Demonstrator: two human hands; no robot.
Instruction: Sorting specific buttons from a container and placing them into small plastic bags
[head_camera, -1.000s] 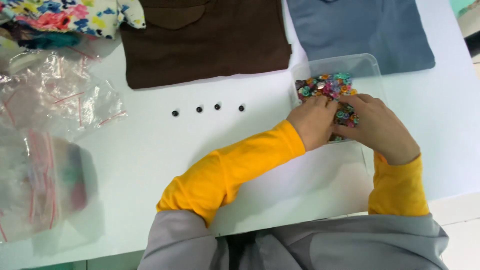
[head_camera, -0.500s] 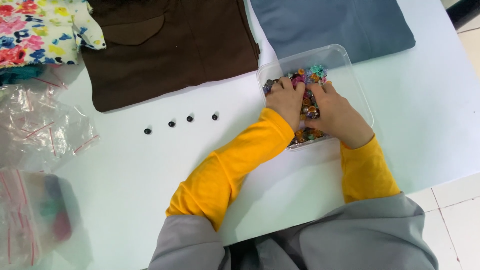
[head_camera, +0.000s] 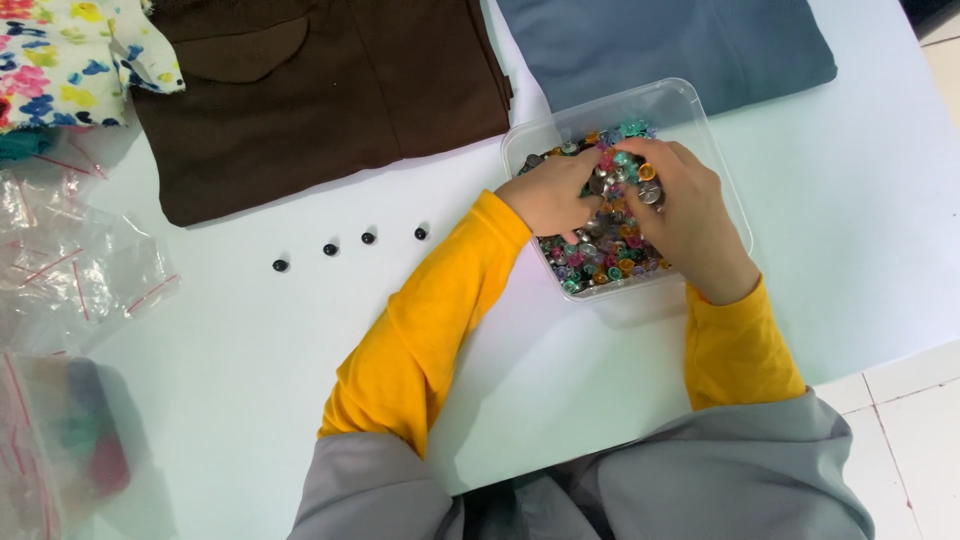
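Note:
A clear square plastic container (head_camera: 700, 120) sits on the white table, filled with small colourful and silver snap buttons (head_camera: 600, 262). Both my hands are inside it. My left hand (head_camera: 553, 195) rests on the pile's left side with curled fingers. My right hand (head_camera: 688, 215) covers the right side, fingers bent down into the pieces. The fingertips of both hands meet near the middle of the pile and are partly buried, so I cannot tell whether they pinch a piece. Both arms wear yellow sleeves.
Several small black buttons (head_camera: 368, 238) lie in a row left of the container. A brown garment (head_camera: 330, 90) and a blue-grey garment (head_camera: 680, 40) lie at the back, floral fabric (head_camera: 70, 55) at top left. Clear plastic bags (head_camera: 70, 270) sit at the left edge.
My hands stay in the container and shift slightly among the buttons. The view has drifted, so the table's contents sit differently in the picture.

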